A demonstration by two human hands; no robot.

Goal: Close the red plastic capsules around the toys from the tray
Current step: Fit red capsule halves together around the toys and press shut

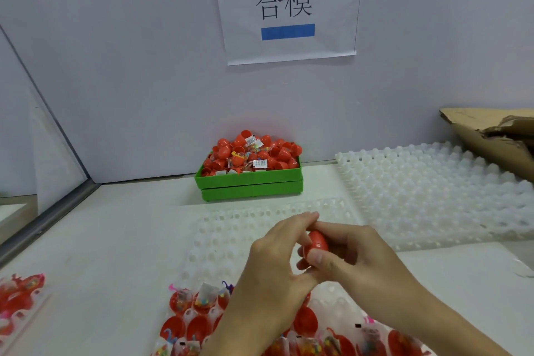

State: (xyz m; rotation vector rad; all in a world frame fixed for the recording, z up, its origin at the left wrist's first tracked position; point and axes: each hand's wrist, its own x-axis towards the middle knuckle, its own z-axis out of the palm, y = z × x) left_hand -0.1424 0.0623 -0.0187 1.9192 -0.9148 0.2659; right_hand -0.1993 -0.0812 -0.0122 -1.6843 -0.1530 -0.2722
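Observation:
Both my hands meet over the white dimpled tray [219,243] in front of me. Between them is a red plastic capsule [318,241]. My right hand [355,260] curls round it from the right, thumb across its lower end. My left hand [274,260] pinches its upper left side with the fingertips. The capsule's seam is hidden by the fingers. Below my hands, the tray's near rows hold open red capsule halves with bagged toys [202,302] in them.
A green bin [250,183] heaped with red capsules and toy bags stands against the back wall. A stack of white dimpled trays [433,196] lies at right, with torn cardboard [491,139] behind. More red halves [20,295] sit at the far left edge.

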